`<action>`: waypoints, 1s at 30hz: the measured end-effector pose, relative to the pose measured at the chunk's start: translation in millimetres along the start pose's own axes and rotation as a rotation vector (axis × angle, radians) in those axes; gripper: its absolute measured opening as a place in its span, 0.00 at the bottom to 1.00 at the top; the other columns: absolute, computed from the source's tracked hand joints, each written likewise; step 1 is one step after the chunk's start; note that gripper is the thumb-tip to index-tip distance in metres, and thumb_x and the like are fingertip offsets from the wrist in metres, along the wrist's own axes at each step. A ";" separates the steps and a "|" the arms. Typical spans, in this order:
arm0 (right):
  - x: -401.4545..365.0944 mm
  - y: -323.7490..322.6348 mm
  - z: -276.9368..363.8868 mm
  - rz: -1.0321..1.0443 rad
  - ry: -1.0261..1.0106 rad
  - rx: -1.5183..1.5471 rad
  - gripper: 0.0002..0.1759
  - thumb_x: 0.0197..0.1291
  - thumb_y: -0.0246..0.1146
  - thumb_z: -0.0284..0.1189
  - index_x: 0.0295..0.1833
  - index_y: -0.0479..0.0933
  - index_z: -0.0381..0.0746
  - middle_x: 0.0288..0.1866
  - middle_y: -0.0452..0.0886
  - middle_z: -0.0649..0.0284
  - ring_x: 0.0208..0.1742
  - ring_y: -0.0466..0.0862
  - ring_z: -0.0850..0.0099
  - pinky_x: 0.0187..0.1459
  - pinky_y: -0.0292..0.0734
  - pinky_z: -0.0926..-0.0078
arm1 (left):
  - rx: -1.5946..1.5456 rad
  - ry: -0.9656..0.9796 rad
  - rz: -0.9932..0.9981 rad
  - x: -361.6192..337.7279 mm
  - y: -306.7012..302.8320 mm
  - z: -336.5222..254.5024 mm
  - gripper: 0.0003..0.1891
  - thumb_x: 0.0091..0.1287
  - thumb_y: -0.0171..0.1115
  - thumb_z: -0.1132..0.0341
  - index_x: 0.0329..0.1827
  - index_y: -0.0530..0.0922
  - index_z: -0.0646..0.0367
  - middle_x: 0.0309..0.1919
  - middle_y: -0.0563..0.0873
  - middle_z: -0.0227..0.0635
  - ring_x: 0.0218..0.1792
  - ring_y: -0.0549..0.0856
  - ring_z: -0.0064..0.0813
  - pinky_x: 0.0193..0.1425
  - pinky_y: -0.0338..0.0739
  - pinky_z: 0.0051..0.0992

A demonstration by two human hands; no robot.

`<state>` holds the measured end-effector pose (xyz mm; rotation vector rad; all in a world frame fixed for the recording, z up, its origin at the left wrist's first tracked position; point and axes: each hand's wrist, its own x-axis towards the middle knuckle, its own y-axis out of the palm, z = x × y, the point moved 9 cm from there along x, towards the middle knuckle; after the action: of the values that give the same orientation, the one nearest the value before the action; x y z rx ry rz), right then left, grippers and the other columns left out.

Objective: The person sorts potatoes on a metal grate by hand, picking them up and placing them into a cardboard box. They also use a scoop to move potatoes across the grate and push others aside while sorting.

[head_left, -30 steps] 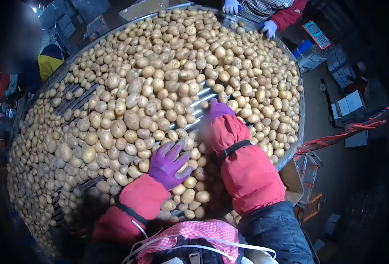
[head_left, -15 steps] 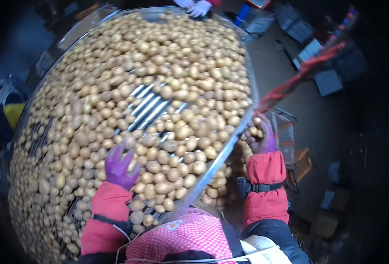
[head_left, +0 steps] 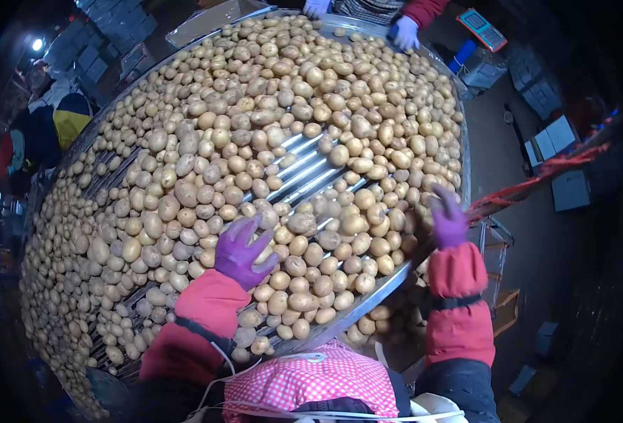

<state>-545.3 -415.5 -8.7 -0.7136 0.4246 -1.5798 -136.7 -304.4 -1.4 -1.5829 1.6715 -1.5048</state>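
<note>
Potatoes point(head_left: 255, 151) cover a wide sorting table, with a patch of bare metal rollers point(head_left: 308, 166) near the middle. My left hand point(head_left: 244, 252), in a purple glove, lies over the potatoes at the near side with its fingers spread. It touches them but grips none that I can see. My right hand point(head_left: 449, 218), gloved alike, is over the table's right rim, slightly blurred, with fingers apart and no potato visible in it. Below the near metal rim point(head_left: 357, 310), more potatoes point(head_left: 375, 319) lie in a container or sack whose shape is mostly hidden.
A co-worker's gloved hands point(head_left: 404, 33) are at the table's far edge. A pole wrapped in red point(head_left: 537, 173) slants out at the right. Beyond it stand white boxes point(head_left: 557, 137) and a scale with a keypad point(head_left: 482, 29). Another person point(head_left: 40, 137) is at the left.
My right hand held potatoes outside the rim; it has moved up and inward, and none show in it now. My left hand remains on the potatoes. The camera view has shifted.
</note>
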 end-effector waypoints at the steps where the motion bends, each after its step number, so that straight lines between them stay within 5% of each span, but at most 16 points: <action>1: 16.1 42.4 31.8 0.038 -0.210 0.016 0.26 0.65 0.62 0.28 0.69 0.73 0.49 0.62 0.81 0.59 0.61 0.81 0.61 0.61 0.76 0.67 | -0.002 0.008 -0.002 0.4 -0.8 1.0 0.24 0.52 0.75 0.56 0.53 0.85 0.51 0.63 0.78 0.44 0.59 0.77 0.51 0.62 0.74 0.49; 3: 53.2 110.1 74.1 0.251 -0.435 -0.467 0.29 0.63 0.65 0.40 0.70 0.72 0.56 0.74 0.71 0.60 0.73 0.70 0.53 0.70 0.66 0.56 | -0.007 0.010 -0.003 1.2 -2.4 3.3 0.25 0.53 0.74 0.55 0.54 0.85 0.51 0.63 0.78 0.44 0.58 0.78 0.52 0.61 0.74 0.49; 5: 76.1 162.6 94.1 0.495 -0.426 -0.757 0.34 0.59 0.66 0.49 0.72 0.69 0.63 0.81 0.59 0.62 0.79 0.58 0.51 0.76 0.53 0.48 | -0.017 -0.003 0.007 1.1 -2.5 4.5 0.25 0.52 0.74 0.55 0.55 0.84 0.51 0.63 0.79 0.44 0.57 0.79 0.52 0.59 0.75 0.49; 7: 90.2 196.6 94.8 0.611 -0.447 -0.868 0.35 0.59 0.64 0.53 0.73 0.65 0.70 0.82 0.57 0.64 0.81 0.55 0.52 0.76 0.50 0.40 | -0.018 0.005 0.011 3.2 -3.7 5.6 0.26 0.52 0.75 0.56 0.55 0.84 0.52 0.62 0.79 0.45 0.56 0.79 0.52 0.57 0.76 0.50; 13: 147.3 204.9 84.2 0.318 -0.740 -0.824 0.26 0.53 0.65 0.48 0.61 0.76 0.64 0.65 0.74 0.71 0.72 0.66 0.60 0.69 0.61 0.42 | -0.039 0.017 -0.004 1.9 3.1 11.6 0.24 0.49 0.76 0.57 0.50 0.84 0.54 0.59 0.80 0.46 0.54 0.80 0.53 0.53 0.78 0.48; 15: 163.2 195.0 79.1 0.312 -0.796 -0.635 0.18 0.59 0.64 0.42 0.55 0.80 0.53 0.63 0.78 0.62 0.67 0.73 0.50 0.65 0.71 0.54 | -0.031 0.032 0.001 9.3 -0.7 7.2 0.24 0.47 0.76 0.57 0.47 0.84 0.56 0.56 0.80 0.46 0.52 0.80 0.52 0.51 0.79 0.47; 17: 195.2 172.2 56.3 0.222 -0.759 -0.633 0.18 0.60 0.65 0.39 0.55 0.80 0.51 0.65 0.75 0.59 0.66 0.74 0.48 0.65 0.72 0.55 | -0.024 0.036 -0.003 10.3 -0.6 7.3 0.23 0.47 0.76 0.57 0.46 0.84 0.57 0.55 0.80 0.46 0.51 0.80 0.51 0.51 0.79 0.47; 19: 234.6 135.4 25.8 0.203 -0.461 -0.717 0.25 0.58 0.66 0.42 0.62 0.77 0.56 0.74 0.68 0.56 0.70 0.71 0.50 0.69 0.69 0.53 | -0.038 0.043 -0.016 9.9 -0.1 8.4 0.22 0.49 0.75 0.56 0.46 0.85 0.57 0.53 0.81 0.44 0.51 0.80 0.49 0.49 0.79 0.46; 21: 248.7 115.8 -7.3 0.206 -0.298 -0.884 0.33 0.59 0.66 0.43 0.71 0.69 0.62 0.79 0.62 0.53 0.74 0.66 0.46 0.72 0.65 0.53 | -0.038 0.046 -0.029 9.7 0.6 10.0 0.21 0.50 0.74 0.56 0.46 0.85 0.56 0.52 0.82 0.43 0.50 0.80 0.47 0.48 0.78 0.45; 23: 253.9 100.2 -38.0 0.116 -0.215 -0.682 0.40 0.60 0.66 0.43 0.77 0.60 0.69 0.82 0.56 0.55 0.77 0.61 0.43 0.74 0.63 0.50 | -0.017 0.044 -0.028 8.9 2.3 9.3 0.21 0.51 0.74 0.56 0.46 0.85 0.56 0.53 0.81 0.43 0.50 0.80 0.47 0.48 0.78 0.44; 25: 239.6 78.1 -38.6 -0.139 -0.259 -0.789 0.33 0.61 0.65 0.42 0.73 0.69 0.60 0.76 0.67 0.53 0.72 0.70 0.47 0.70 0.69 0.54 | 0.004 0.041 -0.025 9.0 1.9 7.5 0.22 0.51 0.74 0.56 0.47 0.85 0.56 0.53 0.81 0.42 0.51 0.80 0.46 0.48 0.78 0.44; 28: 190.2 63.8 -0.9 -0.102 -0.049 -0.540 0.23 0.64 0.64 0.39 0.64 0.78 0.47 0.61 0.81 0.47 0.62 0.80 0.52 0.63 0.74 0.58 | 0.021 0.061 -0.032 9.6 3.0 7.3 0.22 0.50 0.74 0.56 0.48 0.85 0.55 0.53 0.81 0.42 0.51 0.81 0.46 0.49 0.79 0.44; 30: 136.7 99.9 51.5 0.063 -0.345 -0.388 0.19 0.58 0.65 0.38 0.54 0.81 0.44 0.47 0.85 0.51 0.49 0.85 0.53 0.50 0.79 0.56 | 0.011 0.049 -0.021 7.4 0.1 6.0 0.22 0.50 0.74 0.56 0.48 0.85 0.55 0.54 0.81 0.43 0.52 0.80 0.48 0.51 0.78 0.45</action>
<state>-438.9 -556.8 -8.4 -1.2354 0.4959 -1.2931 -133.8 -313.5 -0.7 -1.5751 1.6746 -1.5722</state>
